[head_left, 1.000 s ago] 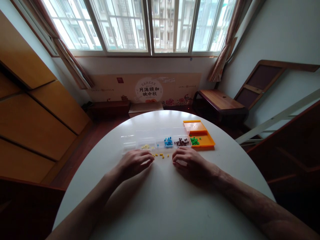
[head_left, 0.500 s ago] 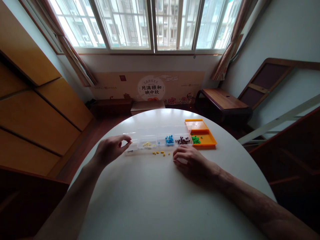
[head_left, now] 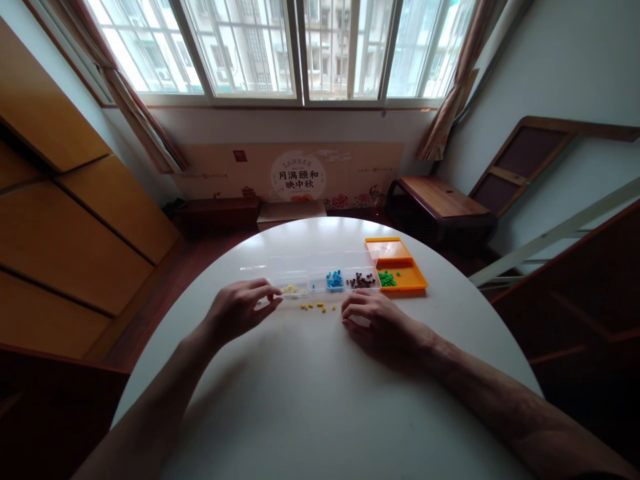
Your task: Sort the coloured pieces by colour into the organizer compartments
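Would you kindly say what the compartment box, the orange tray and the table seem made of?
The compartment box looks like clear glossy plastic, since the table shows through it. The orange tray looks like opaque moulded plastic, evenly coloured. The table has a smooth white top, perhaps laminate.

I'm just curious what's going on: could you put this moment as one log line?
left hand: by clear box | right hand: flat on table | yellow beads: loose between hands | orange tray: green beads

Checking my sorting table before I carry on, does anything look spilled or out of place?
Yes. A few small yellow pieces lie loose on the white table, just in front of the clear divided box, between the left hand and right hand. The other colours sit inside compartments.
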A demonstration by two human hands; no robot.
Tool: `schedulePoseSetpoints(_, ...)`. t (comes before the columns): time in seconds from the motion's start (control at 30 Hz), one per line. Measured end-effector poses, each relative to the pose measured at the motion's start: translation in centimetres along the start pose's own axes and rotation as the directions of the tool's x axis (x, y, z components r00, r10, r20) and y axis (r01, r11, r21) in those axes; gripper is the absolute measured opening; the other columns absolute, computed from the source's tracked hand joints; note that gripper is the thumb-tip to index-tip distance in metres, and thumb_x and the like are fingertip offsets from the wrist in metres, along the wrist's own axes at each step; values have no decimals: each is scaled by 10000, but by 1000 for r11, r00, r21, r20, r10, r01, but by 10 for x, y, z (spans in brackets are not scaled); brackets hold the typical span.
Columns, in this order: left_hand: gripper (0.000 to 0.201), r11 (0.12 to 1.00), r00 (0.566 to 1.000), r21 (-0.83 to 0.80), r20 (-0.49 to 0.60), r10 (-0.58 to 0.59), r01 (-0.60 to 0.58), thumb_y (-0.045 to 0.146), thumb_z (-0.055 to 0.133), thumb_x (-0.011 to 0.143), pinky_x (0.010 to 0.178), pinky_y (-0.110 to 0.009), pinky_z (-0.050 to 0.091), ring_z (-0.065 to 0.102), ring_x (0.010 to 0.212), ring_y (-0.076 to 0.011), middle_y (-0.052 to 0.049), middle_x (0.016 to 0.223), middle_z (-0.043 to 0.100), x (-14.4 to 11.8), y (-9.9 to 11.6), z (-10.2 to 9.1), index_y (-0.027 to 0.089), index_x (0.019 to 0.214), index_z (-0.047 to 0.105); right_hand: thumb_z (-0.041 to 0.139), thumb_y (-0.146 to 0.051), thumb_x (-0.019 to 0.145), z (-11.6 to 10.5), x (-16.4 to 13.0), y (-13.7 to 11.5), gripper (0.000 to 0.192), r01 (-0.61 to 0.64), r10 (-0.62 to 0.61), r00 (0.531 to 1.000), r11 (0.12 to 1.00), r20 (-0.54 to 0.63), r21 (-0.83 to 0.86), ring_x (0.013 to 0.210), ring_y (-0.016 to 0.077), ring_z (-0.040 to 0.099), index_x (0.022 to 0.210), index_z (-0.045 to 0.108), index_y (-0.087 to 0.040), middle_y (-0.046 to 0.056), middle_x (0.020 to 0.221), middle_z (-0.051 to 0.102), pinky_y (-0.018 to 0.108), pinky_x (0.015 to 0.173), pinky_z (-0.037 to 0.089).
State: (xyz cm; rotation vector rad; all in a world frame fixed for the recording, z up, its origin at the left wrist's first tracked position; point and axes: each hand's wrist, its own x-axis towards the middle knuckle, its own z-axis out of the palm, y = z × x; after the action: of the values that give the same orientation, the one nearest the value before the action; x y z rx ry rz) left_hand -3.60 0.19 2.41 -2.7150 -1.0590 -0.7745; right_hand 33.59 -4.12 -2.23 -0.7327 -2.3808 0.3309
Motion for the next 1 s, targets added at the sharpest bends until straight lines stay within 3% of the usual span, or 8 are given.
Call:
schedulePoseSetpoints(0.17,190,996,996,-23,36,81,-80,369,670,1086,671,-265,503,741,747,-161,-5,876,794,0,20,24,268,1099,830,682,-216,1069,1,0,1,91,7,-7,1000,1000,0,-6,994,211,697,988,714,-241,54,1086,788,374,942,598)
schedulePoseSetpoints(0.3,196,994,991,-6,73,113,-113,333,648,1091,661,-277,490,740,741,-168,-17,982,830,-1,25,33,290,1159,827,685,-208,1062,2,1,1,80,16,-16,1000,1000,-6,-13,996,212,713,992,713,-236,56,1077,789,379,963,604)
schedulePoseSetpoints(0.4,213,991,988,-3,85,133,-133,301,617,1104,640,-283,459,731,732,-167,-10,1006,833,0,27,36,306,1172,819,691,-201,1054,3,1,2,71,13,-13,1000,1000,-8,-8,995,209,714,997,715,-235,55,1080,789,376,961,606)
schedulePoseSetpoints(0.6,235,997,994,-14,68,82,-81,283,586,1106,639,-283,444,694,700,-158,5,925,797,-1,28,42,268,981,785,684,-207,1058,3,0,3,86,7,-7,1000,1000,-13,6,980,209,705,985,718,-238,56,1082,790,370,926,598)
schedulePoseSetpoints(0.8,186,1000,997,8,74,11,-12,372,660,1066,649,-282,450,691,706,-161,5,898,780,-4,25,41,263,994,792,682,-209,1066,2,1,2,87,14,-14,1000,1000,-4,10,986,215,711,992,717,-238,58,1074,793,381,939,605)
schedulePoseSetpoints(1.0,217,999,996,-2,79,35,-35,310,613,1079,633,-273,424,671,679,-154,12,898,781,-3,26,41,275,965,794,683,-209,1066,2,1,2,88,18,-18,1000,1000,-10,7,979,207,705,989,718,-233,53,1076,791,377,936,607)
